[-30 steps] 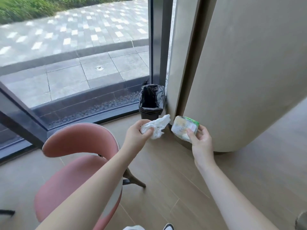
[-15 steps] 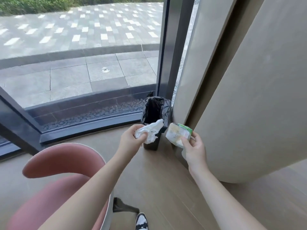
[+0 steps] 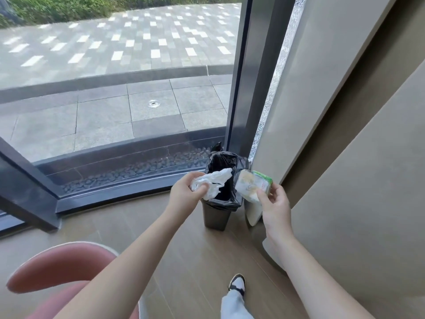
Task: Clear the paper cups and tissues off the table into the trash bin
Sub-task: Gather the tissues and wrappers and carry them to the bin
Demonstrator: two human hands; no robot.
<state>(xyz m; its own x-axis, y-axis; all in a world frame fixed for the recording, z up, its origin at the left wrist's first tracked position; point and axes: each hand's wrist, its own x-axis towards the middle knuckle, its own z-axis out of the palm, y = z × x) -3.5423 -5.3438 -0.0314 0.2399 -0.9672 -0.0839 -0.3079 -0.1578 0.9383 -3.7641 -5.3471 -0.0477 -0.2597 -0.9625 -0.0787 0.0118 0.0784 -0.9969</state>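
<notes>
We have closed on the trash bin: left grip clutching tissues above it, right grip pinching the paper cup beside it.

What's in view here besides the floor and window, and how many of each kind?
Crumpled tissue, held in the left hand: 1
Tissue packet, held in the right hand: 1
Trash bin with black liner: 1
Pink chair: 1
Hands: 2
Total: 6
</notes>
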